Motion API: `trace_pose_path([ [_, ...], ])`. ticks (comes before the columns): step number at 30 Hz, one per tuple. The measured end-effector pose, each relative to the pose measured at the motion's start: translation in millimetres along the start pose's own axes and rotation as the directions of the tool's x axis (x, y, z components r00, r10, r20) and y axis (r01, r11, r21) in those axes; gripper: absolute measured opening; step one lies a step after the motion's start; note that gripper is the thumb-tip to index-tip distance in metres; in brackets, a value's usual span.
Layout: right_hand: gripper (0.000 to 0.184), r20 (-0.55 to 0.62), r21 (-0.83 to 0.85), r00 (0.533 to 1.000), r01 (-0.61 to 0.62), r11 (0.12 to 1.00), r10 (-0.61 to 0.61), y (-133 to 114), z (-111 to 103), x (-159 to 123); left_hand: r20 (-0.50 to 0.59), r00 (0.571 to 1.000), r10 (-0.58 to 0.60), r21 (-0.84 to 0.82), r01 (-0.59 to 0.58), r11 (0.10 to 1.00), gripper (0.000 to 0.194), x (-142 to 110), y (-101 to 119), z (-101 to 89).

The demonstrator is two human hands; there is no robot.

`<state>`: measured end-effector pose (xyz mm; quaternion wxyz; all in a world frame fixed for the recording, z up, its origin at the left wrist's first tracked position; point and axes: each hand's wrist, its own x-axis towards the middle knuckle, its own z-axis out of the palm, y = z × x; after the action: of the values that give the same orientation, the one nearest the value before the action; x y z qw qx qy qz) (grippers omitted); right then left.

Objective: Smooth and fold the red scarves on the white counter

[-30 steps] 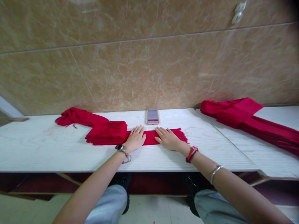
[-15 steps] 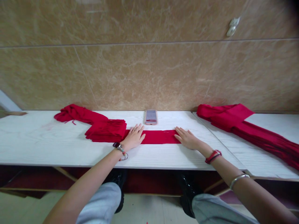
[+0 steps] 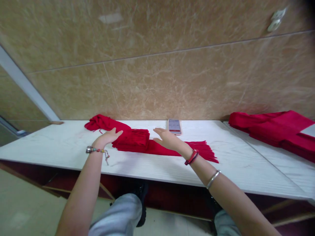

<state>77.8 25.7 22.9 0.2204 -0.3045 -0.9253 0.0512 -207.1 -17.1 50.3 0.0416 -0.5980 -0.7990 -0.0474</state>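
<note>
A long red scarf [image 3: 157, 147] lies along the white table [image 3: 59, 147], its left part folded into a thick stack [image 3: 134, 140] and its fringed end [image 3: 204, 150] spread to the right. My left hand [image 3: 108, 137] is open, hovering at the left edge of the stack, palm turned inward. At the stack's right side my right hand [image 3: 167, 139] is open too, fingers stretched toward the stack, just above the flat strip of scarf. The two hands flank the stack.
A phone [image 3: 174, 126] lies face up by the wall behind the scarf. More red scarves [image 3: 273, 126] are piled at the right on a second table. A tiled wall [image 3: 157, 65] closes the back. My knees show below the table edge.
Both hands have left the flat strip and shifted left to either side of the folded stack. The fringed end is uncovered again. My view has swung left.
</note>
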Motion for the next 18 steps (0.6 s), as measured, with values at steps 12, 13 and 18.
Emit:
trace_pose_path([
  [12, 0.074, 0.038, 0.038, 0.995, -0.095, 0.995, 0.094, -57, 43, 62, 0.043, 0.998, 0.051, -0.357, -0.032, 0.934, 0.048, -5, -32, 22.2],
  [13, 0.071, 0.048, 0.025, 0.994, -0.1, 0.995, 0.098, -59, 43, 64, 0.025, 0.999, 0.047, -0.379, -0.034, 0.925, 0.048, -5, -34, 23.3],
  [18, 0.04, 0.052, -0.028, 0.996, -0.067, 0.997, 0.069, -67, 38, 72, -0.031, 0.999, 0.03, -0.438, -0.041, 0.898, 0.044, -4, -37, 29.6],
])
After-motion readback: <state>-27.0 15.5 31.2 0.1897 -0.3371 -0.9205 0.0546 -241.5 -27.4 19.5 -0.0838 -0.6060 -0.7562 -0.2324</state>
